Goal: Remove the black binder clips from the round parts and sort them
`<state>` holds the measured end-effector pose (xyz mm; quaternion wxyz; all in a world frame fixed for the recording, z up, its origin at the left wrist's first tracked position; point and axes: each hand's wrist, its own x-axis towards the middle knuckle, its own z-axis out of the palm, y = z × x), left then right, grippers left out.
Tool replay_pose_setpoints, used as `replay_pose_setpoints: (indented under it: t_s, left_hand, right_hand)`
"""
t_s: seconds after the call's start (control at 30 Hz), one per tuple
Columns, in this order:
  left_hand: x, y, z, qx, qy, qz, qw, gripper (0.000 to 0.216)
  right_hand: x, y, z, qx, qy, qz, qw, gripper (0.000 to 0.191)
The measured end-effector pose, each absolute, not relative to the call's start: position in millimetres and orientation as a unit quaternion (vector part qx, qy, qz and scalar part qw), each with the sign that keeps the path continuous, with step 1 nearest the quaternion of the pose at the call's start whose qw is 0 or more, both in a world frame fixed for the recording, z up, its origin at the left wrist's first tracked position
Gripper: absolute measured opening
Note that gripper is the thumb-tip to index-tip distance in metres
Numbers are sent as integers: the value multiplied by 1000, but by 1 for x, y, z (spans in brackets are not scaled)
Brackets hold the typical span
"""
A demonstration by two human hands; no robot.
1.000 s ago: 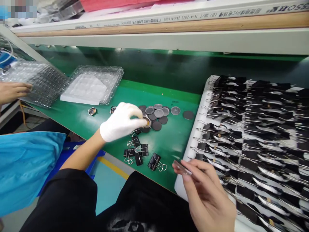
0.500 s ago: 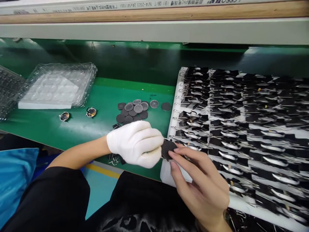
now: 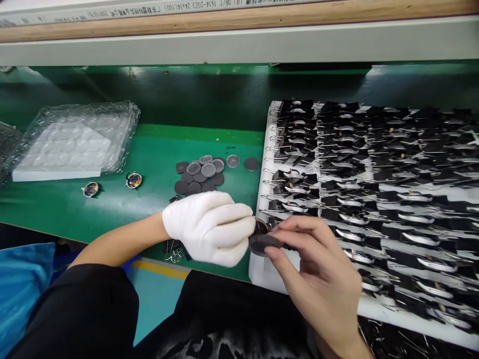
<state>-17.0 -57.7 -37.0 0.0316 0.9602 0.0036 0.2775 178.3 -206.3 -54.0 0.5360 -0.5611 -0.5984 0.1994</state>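
Observation:
My left hand (image 3: 211,228), in a white glove, is closed around a watch case (image 3: 261,227), of which only the right part shows past the fingers. My bare right hand (image 3: 318,269) pinches a round black disc (image 3: 263,244) between thumb and fingers. The disc is tilted, just in front of the watch case and below it in the view. Whether the two touch, I cannot tell. Beyond the glove lies a pile of black and grey discs (image 3: 200,178), some with clear-looking faces and raised rims. Black binder clips (image 3: 174,251) show partly under the left wrist.
A white tray (image 3: 265,194) on the right carries dense rows of binder clips (image 3: 348,164) clamped on watch cases. Two watch heads (image 3: 133,180) lie on the green table (image 3: 123,209). Clear plastic trays (image 3: 119,129) are stacked at the left. More clips (image 3: 396,339) sit at lower right.
The black disc has come away from the watch case and tipped toward me, so the case now shows behind it. The right fingers shifted with it. The camera view moved slightly.

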Motion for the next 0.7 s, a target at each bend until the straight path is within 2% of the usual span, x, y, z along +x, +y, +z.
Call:
replay_pose_setpoints:
  t_s: [0.17,0.3,0.37,0.43,0.5,0.53,0.6,0.7]
  left_hand:
    - [-17,-54,-32,960,-30,278,34,10]
    - [-15,-50,-23,953,45,296,43,14]
    - [-15,-53,-18,934,145,298,134,22]
    - [-16,-59,-14,906,201,239,287,30]
    - [-15,-66,-13,875,210,146,411,28]
    - [-13,-70,-14,867,213,117,435,24]
    - [-10,-76,-18,879,225,121,403,22]
    - [-15,-77,-23,927,192,173,273,33]
  right_hand:
    - [171,-198,-51,-563,-517,372,527,32]
    - [169,-192,-47,-564,-505,353,549,14]
    - [166,-192,-49,-576,-485,317,577,11]
    - [164,-193,-53,-585,-479,287,588,11]
    - [163,-194,-57,-588,-486,270,588,13]
    - [164,-195,-58,-589,-494,268,581,14]
    - [167,-196,-59,-589,-526,278,546,19]
    - [174,-198,-58,-576,-599,302,468,21]
